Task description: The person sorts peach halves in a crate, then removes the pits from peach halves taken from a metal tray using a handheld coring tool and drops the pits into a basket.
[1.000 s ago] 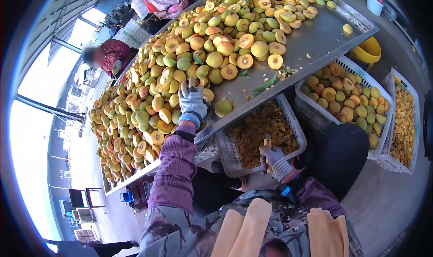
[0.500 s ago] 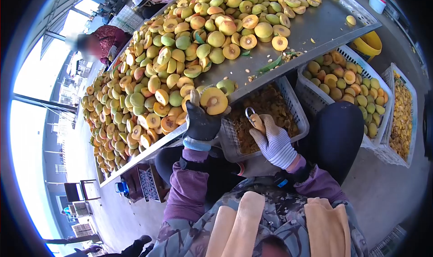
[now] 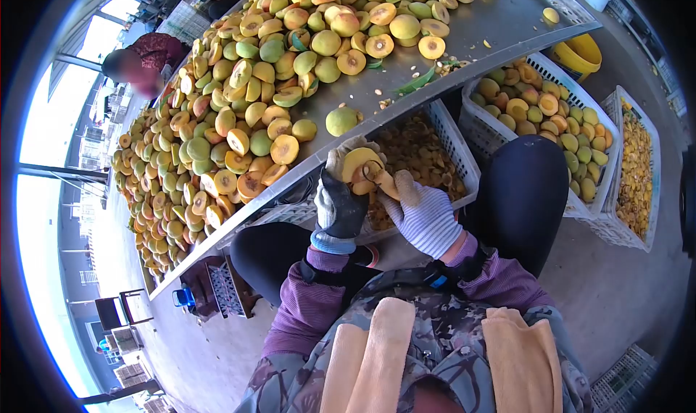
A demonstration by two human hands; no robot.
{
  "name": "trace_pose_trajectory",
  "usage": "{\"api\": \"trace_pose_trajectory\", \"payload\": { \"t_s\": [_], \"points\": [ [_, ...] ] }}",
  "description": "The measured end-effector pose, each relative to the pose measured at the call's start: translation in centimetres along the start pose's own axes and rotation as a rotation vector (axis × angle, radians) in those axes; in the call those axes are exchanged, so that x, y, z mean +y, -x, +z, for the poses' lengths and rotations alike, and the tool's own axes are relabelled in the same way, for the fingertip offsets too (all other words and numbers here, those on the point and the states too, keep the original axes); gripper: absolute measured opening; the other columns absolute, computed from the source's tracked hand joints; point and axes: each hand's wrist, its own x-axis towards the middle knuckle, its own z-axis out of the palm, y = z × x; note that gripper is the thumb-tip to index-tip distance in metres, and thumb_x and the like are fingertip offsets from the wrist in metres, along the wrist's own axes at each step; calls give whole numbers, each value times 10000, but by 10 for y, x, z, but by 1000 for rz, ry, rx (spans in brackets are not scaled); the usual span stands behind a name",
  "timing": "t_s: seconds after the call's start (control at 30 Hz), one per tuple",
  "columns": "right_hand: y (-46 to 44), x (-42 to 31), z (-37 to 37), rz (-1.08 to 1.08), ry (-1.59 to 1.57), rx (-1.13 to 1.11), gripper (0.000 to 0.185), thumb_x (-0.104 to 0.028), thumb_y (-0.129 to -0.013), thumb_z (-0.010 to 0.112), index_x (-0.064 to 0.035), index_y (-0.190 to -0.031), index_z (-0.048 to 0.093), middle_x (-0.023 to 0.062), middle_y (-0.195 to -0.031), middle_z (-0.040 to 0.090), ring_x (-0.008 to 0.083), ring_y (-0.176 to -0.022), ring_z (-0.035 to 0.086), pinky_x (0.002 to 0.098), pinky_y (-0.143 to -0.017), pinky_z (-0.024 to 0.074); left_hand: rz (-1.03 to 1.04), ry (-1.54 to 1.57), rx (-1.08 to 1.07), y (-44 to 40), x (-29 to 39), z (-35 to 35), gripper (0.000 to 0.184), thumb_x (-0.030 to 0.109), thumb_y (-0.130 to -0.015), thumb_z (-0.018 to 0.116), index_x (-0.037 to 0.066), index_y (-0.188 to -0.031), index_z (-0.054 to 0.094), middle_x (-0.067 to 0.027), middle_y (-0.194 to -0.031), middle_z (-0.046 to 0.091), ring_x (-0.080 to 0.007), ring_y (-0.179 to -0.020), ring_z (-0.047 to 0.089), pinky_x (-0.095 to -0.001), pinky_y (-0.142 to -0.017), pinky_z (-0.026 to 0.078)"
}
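Note:
My left hand [image 3: 339,204], in a glove with a dark coating, grips a yellow peach half [image 3: 355,159] with the cut side facing me. My right hand [image 3: 429,221], in a striped white glove, is closed around the wooden handle of a pitting tool [image 3: 389,185]. The tool's metal loop sits at the middle of the cut face, around the pit area. Both hands are in front of the table edge, over a crate [image 3: 470,174] of brownish scraps. Just beyond my left hand, a greenish peach [image 3: 341,121] lies on the metal table [image 3: 478,43].
A large heap of halved peaches [image 3: 239,116] covers much of the table. On the right stand a white crate [image 3: 605,116] of peaches, a crate of yellow pieces [image 3: 634,181] and a yellow bucket [image 3: 580,54]. Another person [image 3: 148,58] is at the table's far left side.
My left hand has drawn the peach half back from over the table edge towards me. My right hand has brought the pitting tool from apart to the fruit's cut face. The view has shifted slightly.

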Motion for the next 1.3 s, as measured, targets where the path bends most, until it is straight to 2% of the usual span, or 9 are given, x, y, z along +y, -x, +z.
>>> {"api": "trace_pose_trajectory", "payload": {
  "t_s": [0.1, 0.3, 0.4, 0.5, 0.6, 0.7, 0.83, 1.03, 1.3],
  "points": [
    [1, 2, 1, -5, 16, -10, 291, -261, -891, 617, -30, -1004, 481, 153, -690, 630, 354, -620, 646, 443, -520, 508, 31, -88, -12, -1, 4, 1, 317, 115, -951, 565, 4, -1242, 502, -119, -1120, 622, -207, -988, 627, -328, -872, 523],
    [7, 7, 7, 38, -5, -45, 305, -233, -882, 631, -21, -1033, 472, 165, -666, 626, 363, -597, 641, 449, -514, 509, -46, 84, -11, -2, 11, 12, 266, 121, -942, 573, -2, -1177, 547, -101, -1065, 645, -182, -965, 627, -312, -861, 519],
    [9, 7, 7, 38, -28, -60, 312, -241, -892, 610, -13, -1046, 462, 171, -652, 622, 365, -585, 639, 454, -510, 506, -92, 135, 15, 1, 17, 15, 246, 154, -949, 573, -5, -1135, 548, -96, -1027, 646, -176, -938, 625, -305, -842, 521],
    [11, 4, 6, 45, -56, -88, 333, -207, -872, 632, -2, -1070, 460, 176, -652, 620, 371, -594, 642, 454, -510, 508, 5, -83, 17, 3, 21, 14, 261, 225, -972, 551, -8, -1091, 550, -96, -999, 642, -176, -898, 621, -303, -827, 523],
    [12, 2, 7, 49, -95, -93, 353, -181, -852, 656, 1, -1083, 461, 177, -661, 619, 375, -592, 640, 451, -510, 510, -190, 241, 74, 5, 20, 14, 367, 344, -999, 487, -9, -1069, 562, -108, -982, 640, -181, -869, 619, -309, -803, 523],
    [14, 8, 10, 19, -37, -109, 304, -201, -878, 602, -13, -1068, 456, 176, -688, 631, 377, -628, 647, 462, -524, 506, -205, 388, 129, 6, 13, 15, 462, 419, -1012, 415, -12, -1044, 578, -118, -958, 641, -188, -846, 618, -321, -778, 519],
    [10, 19, 6, -33, 81, -159, 259, -205, -885, 566, -32, -1054, 473, 170, -721, 646, 370, -670, 658, 468, -527, 506, -293, 351, 148, 4, 14, 15, 509, 450, -1011, 385, -16, -1020, 590, -123, -924, 643, -199, -844, 620, -329, -768, 515],
    [7, 22, -2, -67, 207, -235, 320, -195, -840, 653, -34, -1052, 476, 152, -737, 636, 359, -673, 655, 453, -527, 508, -322, 313, 89, 4, 15, 10, 489, 420, -1017, 392, -21, -1010, 602, -119, -895, 649, -198, -814, 627, -317, -768, 516],
    [12, 10, 11, 72, -143, -210, 308, -193, -873, 615, -19, -1086, 476, 202, -795, 641, 412, -707, 629, 475, -629, 522, -212, 282, 191, 7, 15, 15, 538, 461, -1011, 397, -28, -977, 621, -105, -860, 657, -176, -795, 627, -299, -754, 513]
  ]
}}
